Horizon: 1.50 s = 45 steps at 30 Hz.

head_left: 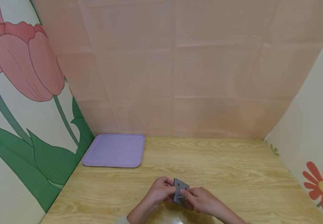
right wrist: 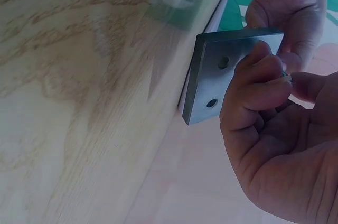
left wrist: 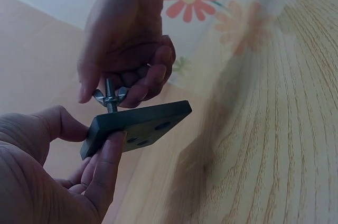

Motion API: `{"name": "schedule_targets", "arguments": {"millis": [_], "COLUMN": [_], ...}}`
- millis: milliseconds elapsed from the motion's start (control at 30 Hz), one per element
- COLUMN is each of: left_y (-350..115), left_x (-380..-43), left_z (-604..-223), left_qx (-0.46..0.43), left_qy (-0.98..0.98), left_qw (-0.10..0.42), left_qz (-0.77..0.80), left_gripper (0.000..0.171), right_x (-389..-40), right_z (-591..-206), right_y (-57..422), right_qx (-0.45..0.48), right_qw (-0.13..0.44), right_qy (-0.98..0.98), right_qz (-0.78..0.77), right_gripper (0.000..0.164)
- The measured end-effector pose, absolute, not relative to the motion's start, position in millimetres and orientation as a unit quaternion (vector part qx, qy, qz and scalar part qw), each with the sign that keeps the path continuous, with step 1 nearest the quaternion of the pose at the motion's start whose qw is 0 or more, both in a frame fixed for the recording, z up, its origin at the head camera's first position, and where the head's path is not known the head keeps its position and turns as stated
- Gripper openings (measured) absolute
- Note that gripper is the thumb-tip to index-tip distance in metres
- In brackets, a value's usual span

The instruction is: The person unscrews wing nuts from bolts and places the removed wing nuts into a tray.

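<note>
My left hand pinches a grey metal plate by its edge, thumb on one face and fingers on the other, above the table. Round holes go through the plate. A threaded bolt stands out of it, with a wing nut partway along the thread. Around that nut my right hand has its thumb and curled fingers, pinching at its wings. From the right wrist view, the right hand covers most of the nut and bolt.
A purple tray lies at the back left of the wood-grain table. Behind the table hangs a creased pinkish sheet. Flower-painted walls stand on the left and right.
</note>
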State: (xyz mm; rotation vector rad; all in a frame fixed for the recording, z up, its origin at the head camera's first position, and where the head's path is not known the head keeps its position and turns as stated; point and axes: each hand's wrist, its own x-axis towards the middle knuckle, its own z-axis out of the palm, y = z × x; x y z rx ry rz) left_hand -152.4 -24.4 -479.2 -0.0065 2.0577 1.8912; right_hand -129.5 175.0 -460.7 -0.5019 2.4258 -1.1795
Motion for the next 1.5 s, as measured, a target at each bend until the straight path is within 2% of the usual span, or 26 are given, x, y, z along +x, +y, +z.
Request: {"name": "schedule_targets", "arguments": {"millis": [233,600,700,800,900,1100,1300,1400,1500], "left_y": [-24.3,-25.3,-26.0,-26.4,-26.7,-25.9,-25.8,-25.9,-26.3], "left_x": [-152.2,-151.9,-151.8,-151.9,-152.5,-154.0,-153.8,-153.2,-153.1], "left_z": [-480.6,-482.9,-482.6,-482.4,-482.7,-485.2,-484.9,-484.2,-483.8], "left_qx": [0.001,0.009,0.009,0.010,0.009,0.005,0.008,0.011,0.011], "left_qy": [0.722,0.714,0.712,0.712,0.715,0.721,0.718,0.714,0.714], "left_qw": [0.172,0.167,0.169,0.170,0.171,0.170,0.169,0.169,0.170], "left_qz": [0.670,0.680,0.681,0.681,0.678,0.672,0.675,0.680,0.680], "left_gripper": [0.022,0.023,0.022,0.022,0.023,0.023,0.022,0.022,0.022], "right_x": [-128.5,-120.6,-118.5,-117.7,-118.0,-119.5,-119.5,-119.1,-120.8], "right_z": [-462.1,-456.9,-459.1,-462.9,-465.4,-466.3,-467.3,-466.2,-464.0], "right_y": [173.8,169.5,169.1,169.6,169.4,169.5,170.5,172.1,173.2], "right_qx": [-0.199,-0.271,-0.313,-0.362,-0.392,-0.407,-0.402,-0.387,-0.339], "right_qw": [0.158,0.013,-0.052,-0.142,-0.201,-0.219,-0.206,-0.152,-0.058], "right_qy": [0.890,0.936,0.931,0.914,0.895,0.885,0.890,0.902,0.912], "right_qz": [-0.379,-0.226,-0.178,-0.116,-0.071,-0.054,-0.061,-0.121,-0.224], "right_gripper": [0.039,0.020,0.018,0.023,0.028,0.028,0.026,0.021,0.020]}}
